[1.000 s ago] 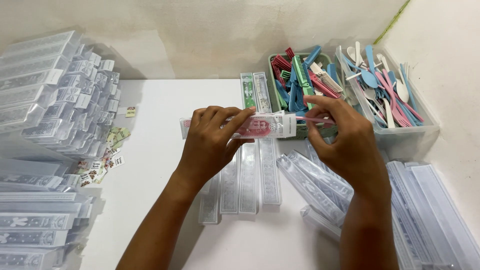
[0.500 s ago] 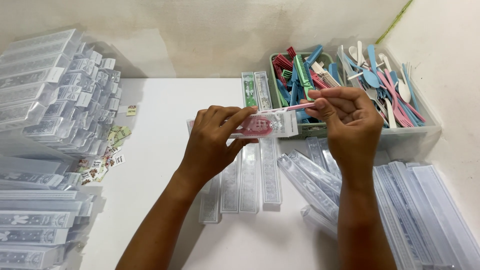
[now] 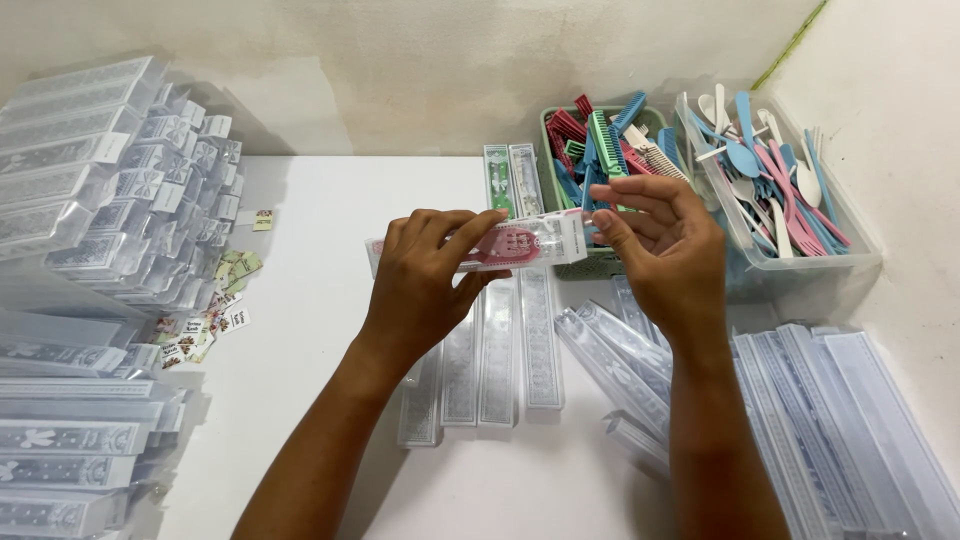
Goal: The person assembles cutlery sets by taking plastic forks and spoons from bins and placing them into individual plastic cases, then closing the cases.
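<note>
My left hand (image 3: 420, 285) grips a long clear plastic box (image 3: 535, 240) across its middle and holds it level above the white table (image 3: 320, 230). A pink comb shows through the box's wall. My right hand (image 3: 665, 250) is at the box's right end, its fingertips pinching the white end flap. No pink handle sticks out of that end.
A green basket (image 3: 548, 120) of coloured combs and a clear tub (image 3: 800, 262) of plastic spoons and forks stand at the back right. Flat empty boxes (image 3: 497, 360) lie under my hands and at right (image 3: 850, 420). Filled boxes (image 3: 90, 180) pile at left, beside small labels (image 3: 215, 310).
My right hand pushed a pink utensil leftward into the box's open end; it is now inside, and the fingers have closed on the end flap. The left hand stayed put.
</note>
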